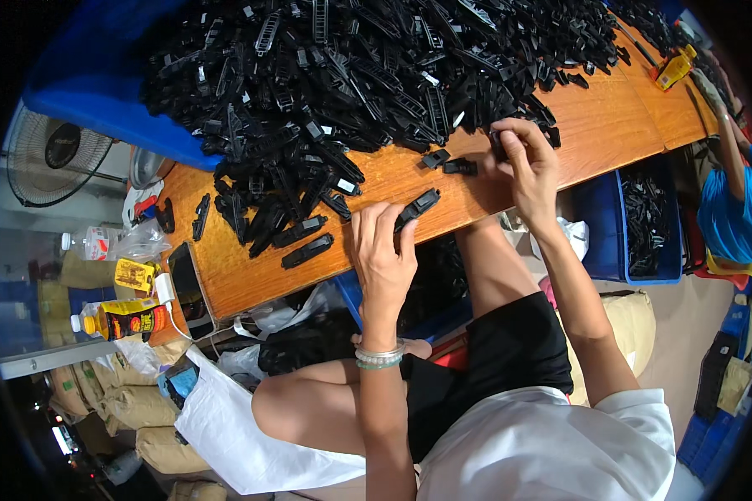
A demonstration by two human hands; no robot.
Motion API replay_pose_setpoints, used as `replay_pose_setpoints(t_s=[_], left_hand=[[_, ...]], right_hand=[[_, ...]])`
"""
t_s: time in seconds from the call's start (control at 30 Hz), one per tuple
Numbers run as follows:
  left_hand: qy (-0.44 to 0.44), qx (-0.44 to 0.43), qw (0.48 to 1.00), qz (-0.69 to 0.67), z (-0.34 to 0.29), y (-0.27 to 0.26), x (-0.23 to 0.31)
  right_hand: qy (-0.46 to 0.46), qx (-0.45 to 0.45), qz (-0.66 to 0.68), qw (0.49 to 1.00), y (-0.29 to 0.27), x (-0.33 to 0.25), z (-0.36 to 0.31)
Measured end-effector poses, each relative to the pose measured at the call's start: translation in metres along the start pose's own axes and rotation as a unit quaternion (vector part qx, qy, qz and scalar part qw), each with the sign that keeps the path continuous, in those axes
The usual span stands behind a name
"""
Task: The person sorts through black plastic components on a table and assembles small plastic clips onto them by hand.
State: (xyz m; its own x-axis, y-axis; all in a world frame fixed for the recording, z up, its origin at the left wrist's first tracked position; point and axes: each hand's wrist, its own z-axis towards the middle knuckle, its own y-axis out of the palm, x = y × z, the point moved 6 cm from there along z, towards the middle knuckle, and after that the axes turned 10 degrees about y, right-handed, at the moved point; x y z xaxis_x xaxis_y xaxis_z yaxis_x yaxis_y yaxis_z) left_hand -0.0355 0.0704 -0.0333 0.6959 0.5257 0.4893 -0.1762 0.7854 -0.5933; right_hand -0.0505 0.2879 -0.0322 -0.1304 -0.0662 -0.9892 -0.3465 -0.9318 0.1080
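Note:
My left hand (383, 260) rests near the table's front edge, its thumb and fingers closed on a long black plastic piece (419, 206). To the right and slightly farther off, my right hand (528, 171) is raised over the table and pinches a small dark piece (499, 146), partly covered by the fingers. Between the hands, two small black pieces (459, 167) lie on the wood. Left of my left hand, two long black pieces (307, 250) lie side by side. A large heap of similar black plastic parts (376, 75) spreads behind both hands.
The wooden table (593, 138) runs across, with a blue bin (113, 125) at back left. Bottles (121, 320) and a fan (58, 154) stand left. Under the table's right side sits a blue crate (622, 242) of black parts. Another person's arm (731, 146) shows far right.

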Motion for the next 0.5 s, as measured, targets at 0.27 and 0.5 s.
replay_pose_setpoints(t_s=[0.27, 0.5], left_hand=[[-0.016, -0.033, 0.999, -0.038, 0.006, 0.003, -0.002], [-0.045, -0.038, 0.995, -0.074, 0.006, 0.001, -0.006]], right_hand=[[0.17, -0.184, -0.038, 0.967, 0.028, 0.008, -0.033], [0.014, -0.168, -0.266, 0.949, 0.023, -0.004, -0.028]])
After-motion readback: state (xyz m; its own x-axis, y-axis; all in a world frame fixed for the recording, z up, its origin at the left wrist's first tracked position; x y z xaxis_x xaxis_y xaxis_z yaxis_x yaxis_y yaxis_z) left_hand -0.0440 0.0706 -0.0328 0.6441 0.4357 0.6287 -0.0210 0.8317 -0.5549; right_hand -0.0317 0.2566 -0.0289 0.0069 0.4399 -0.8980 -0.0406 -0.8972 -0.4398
